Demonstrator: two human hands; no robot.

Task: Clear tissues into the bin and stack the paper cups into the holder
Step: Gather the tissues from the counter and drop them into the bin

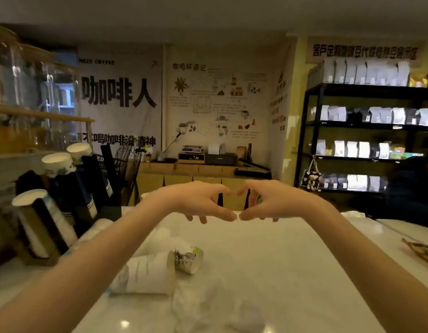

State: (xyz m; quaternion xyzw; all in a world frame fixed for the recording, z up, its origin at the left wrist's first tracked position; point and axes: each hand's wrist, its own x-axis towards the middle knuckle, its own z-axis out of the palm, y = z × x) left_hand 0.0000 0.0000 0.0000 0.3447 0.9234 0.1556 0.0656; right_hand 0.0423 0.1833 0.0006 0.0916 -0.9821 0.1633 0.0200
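- Nearest, just in front of the tipped white paper cup with grey print [148, 272], lies a faint, thin white tissue [208, 306] on the pale marble counter [292, 272]. It looks limp and weightless; I would pinch it anywhere.
- That cup lies on its side. It is probably light and easily crushed, so hold it gently round the wall.
- Touching its mouth lies a smaller printed paper cup [188, 259].
- Beyond the tipped cup, the bare left hand [198, 200] and right hand [273, 200] hover with curled fingers, tips meeting, holding nothing.
- Far left of it, a dark cup holder [87, 188] carries stacked cups.
- No bin is in sight.
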